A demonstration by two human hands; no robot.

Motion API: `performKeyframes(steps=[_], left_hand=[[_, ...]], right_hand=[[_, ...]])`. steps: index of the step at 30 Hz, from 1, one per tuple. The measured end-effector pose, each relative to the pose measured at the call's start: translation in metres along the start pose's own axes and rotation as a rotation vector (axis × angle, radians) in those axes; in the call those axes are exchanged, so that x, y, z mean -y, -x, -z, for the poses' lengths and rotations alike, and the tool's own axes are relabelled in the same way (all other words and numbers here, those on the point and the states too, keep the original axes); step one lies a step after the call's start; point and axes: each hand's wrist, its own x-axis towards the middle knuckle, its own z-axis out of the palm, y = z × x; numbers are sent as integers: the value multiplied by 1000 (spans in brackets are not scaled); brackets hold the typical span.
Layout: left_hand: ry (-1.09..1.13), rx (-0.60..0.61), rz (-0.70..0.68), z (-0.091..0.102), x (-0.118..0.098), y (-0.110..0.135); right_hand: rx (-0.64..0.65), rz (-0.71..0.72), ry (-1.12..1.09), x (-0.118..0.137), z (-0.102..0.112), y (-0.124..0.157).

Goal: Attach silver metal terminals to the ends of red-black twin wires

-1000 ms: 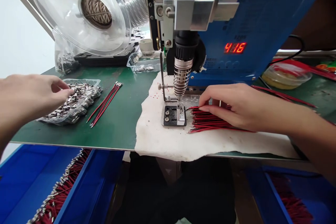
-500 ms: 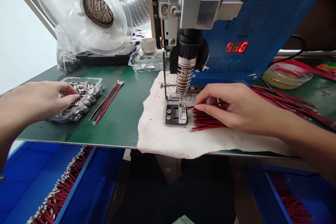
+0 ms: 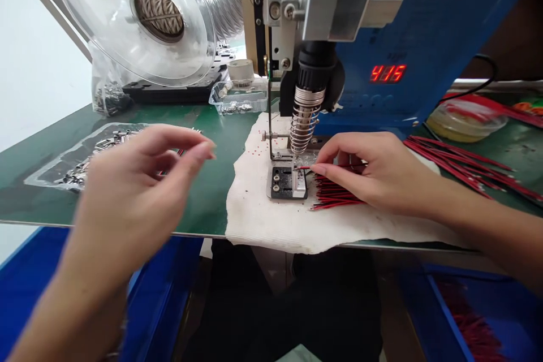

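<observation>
My left hand (image 3: 139, 186) is over the green table, thumb and fingertips pinched together; whatever they hold is too small to make out. Behind it lies a clear plastic tray (image 3: 44, 176) of small metal connectors. My right hand (image 3: 369, 167) pinches a thin red wire (image 3: 304, 168), whose tip reaches the small metal holder (image 3: 299, 182) on a black base plate (image 3: 280, 185). Right above this holder is the spring-wrapped soldering iron (image 3: 306, 116) of the machine. A bundle of red and black wires (image 3: 333, 195) lies under my right hand on the white cloth (image 3: 263, 220).
The blue machine (image 3: 365, 107) with its red display stands behind. More wires (image 3: 462, 167) lie at the right. A clear box (image 3: 244, 104) and a big clear disc (image 3: 106, 17) are at the back left. Blue bins (image 3: 163, 288) sit below the table edge.
My left hand has come out of the connector tray and moved right, now covering part of the tray and the finished-looking wires beside it. My right hand still holds the wire at the holder.
</observation>
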Motion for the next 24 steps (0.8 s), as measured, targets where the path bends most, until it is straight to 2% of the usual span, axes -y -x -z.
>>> performKeyframes(steps=[1,3,6,9,15,24], left_hand=[[36,26,-25,-13,-11,8],[248,31,71,-35,-23,19],[518,30,223,-58,-27,27],[577,64,289,-71,-26,31],[555,76,347,-83,-23,31],[448,98,357,-83,-21,38]], right_hand=[[2,-5,-1,0,0,0],[0,-16,-2,1,-1,-1],[-20,-40,-1,2,-2,-1],[-29,-67,-2,4,-2,-1],[-19,-128,-9,9,-2,-1],[-22,-154,-49,10,-6,0]])
